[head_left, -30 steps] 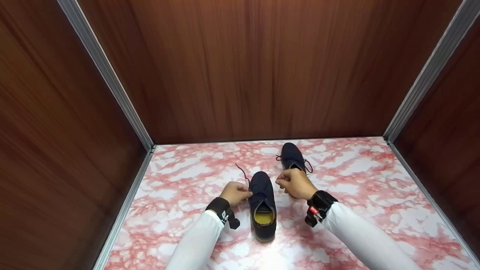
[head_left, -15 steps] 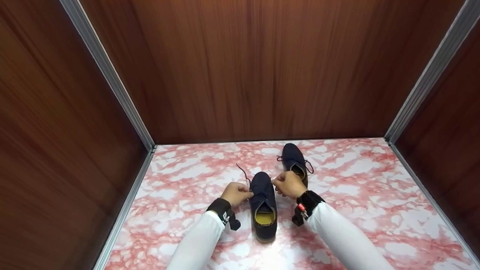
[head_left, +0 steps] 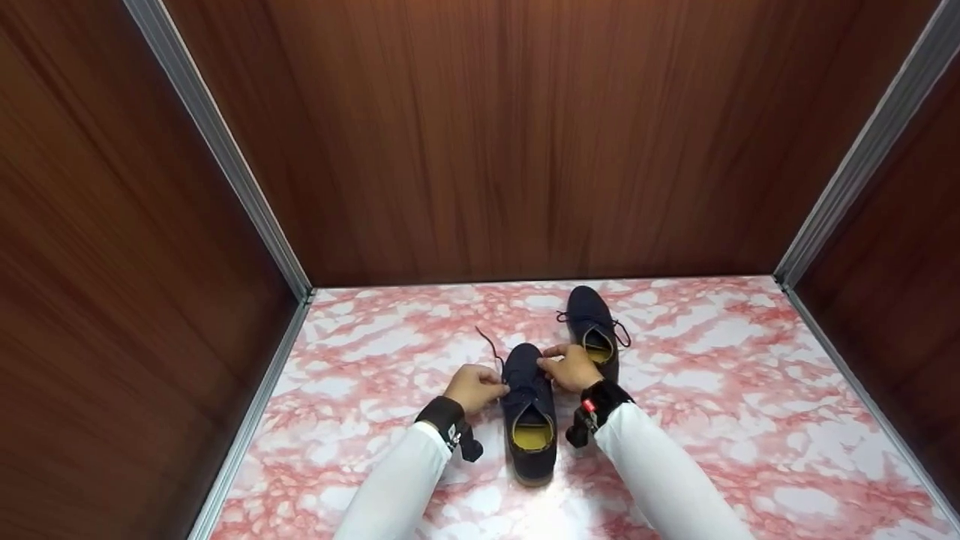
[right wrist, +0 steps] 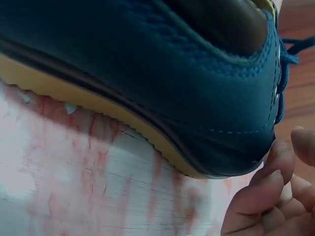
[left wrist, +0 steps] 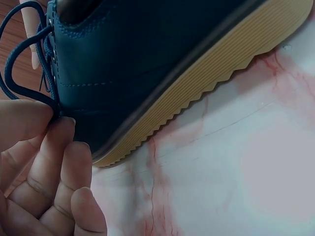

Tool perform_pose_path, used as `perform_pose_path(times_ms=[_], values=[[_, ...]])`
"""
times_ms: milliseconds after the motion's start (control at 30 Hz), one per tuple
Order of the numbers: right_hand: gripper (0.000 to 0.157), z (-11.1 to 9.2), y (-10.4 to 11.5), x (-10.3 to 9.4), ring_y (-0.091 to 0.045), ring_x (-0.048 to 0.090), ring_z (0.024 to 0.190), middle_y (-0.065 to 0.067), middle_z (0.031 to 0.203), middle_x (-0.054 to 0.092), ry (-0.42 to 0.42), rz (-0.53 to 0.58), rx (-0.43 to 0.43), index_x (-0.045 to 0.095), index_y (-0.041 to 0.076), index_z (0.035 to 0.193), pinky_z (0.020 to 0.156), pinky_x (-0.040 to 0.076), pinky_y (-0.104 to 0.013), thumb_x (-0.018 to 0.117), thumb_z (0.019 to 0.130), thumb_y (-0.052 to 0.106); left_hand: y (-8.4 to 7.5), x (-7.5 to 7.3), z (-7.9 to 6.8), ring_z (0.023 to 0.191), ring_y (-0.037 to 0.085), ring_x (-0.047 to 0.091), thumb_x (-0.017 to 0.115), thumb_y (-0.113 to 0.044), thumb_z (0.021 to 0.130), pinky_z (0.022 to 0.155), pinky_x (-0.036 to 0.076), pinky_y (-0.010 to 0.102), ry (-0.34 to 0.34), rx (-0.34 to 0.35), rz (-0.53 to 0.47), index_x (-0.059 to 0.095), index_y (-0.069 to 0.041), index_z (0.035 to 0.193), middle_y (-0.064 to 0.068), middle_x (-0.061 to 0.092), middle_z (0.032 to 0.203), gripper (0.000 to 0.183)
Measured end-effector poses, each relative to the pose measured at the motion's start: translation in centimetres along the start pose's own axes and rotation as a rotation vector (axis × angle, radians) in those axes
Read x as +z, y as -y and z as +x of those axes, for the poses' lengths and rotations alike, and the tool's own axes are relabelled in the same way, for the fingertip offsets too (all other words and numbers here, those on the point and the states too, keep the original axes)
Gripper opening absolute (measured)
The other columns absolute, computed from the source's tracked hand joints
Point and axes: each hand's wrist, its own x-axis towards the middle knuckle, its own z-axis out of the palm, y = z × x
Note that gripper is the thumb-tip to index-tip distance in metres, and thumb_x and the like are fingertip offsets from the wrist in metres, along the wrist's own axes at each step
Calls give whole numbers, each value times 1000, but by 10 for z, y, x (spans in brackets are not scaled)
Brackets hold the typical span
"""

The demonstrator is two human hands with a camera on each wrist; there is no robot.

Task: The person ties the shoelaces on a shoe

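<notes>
A dark navy lace-up shoe (head_left: 531, 457) with a yellow insole stands upright, toe pointing away from me. At its left side, my left hand (head_left: 475, 388) pinches a loop of blue shoelace (left wrist: 22, 91) between thumb and index finger, plainly seen in the left wrist view. My right hand (head_left: 574, 369) is at the right side of the toe, its fingertips (right wrist: 279, 156) right at the shoe's edge. In the right wrist view its thumb and index finger are a little apart, the other fingers bent. A loose lace end (head_left: 489, 342) trails forward on the left.
A second navy shoe (head_left: 588, 306), its lace tied in a bow, stands behind and to the right, partly covered by my right hand. The red-and-white marbled surface (head_left: 720, 420) ends at brown wood-grain panels (head_left: 480, 150) at the back and sides.
My right hand has moved left from beside the shoe to the right side of its toe, and its fingers have spread a little. My left hand has kept its place on the lace.
</notes>
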Motion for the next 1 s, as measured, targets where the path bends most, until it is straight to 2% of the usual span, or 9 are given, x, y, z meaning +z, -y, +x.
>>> perform_pose_path(times_ms=[233,367,600,800,900,1000], values=[[17,0,-2,1,-11,59,53,-2,71,65,-15,37,-19,71,-5,105,49,48,-20,69,97,11,0,-2,0,62,2,57,80,-12,88,64,50,19,-13,14,30,79,-2,88,-1,73,75,10],[17,1,-1,2,-10,55,51,2,65,60,-23,26,-33,72,-2,99,47,47,-21,72,96,14,0,-1,0,62,3,57,80,-12,88,65,50,19,-17,15,36,79,-2,86,-1,72,73,10],[16,3,1,4,-9,52,51,5,59,55,-11,54,1,73,3,91,48,46,-22,75,93,19,1,0,1,63,3,58,81,-12,88,63,49,17,-9,6,23,79,-1,87,1,74,75,11],[22,1,5,8,-9,52,59,7,62,56,-66,-33,-15,72,5,77,55,42,-20,80,88,22,-1,0,-1,65,13,69,78,-10,88,59,50,17,9,6,-9,77,-2,86,-4,72,70,8],[22,0,6,8,-10,52,63,7,64,57,-82,-52,-20,71,5,75,60,42,-20,80,87,21,-1,0,-1,70,21,74,78,-9,88,60,51,17,10,5,-11,77,-2,86,-3,73,72,7],[20,0,7,8,-10,52,63,7,64,57,-86,-52,-36,71,4,75,60,42,-20,77,88,18,-2,-1,-1,72,22,74,78,-10,89,62,50,17,2,-12,-4,78,-2,88,0,75,75,8]])
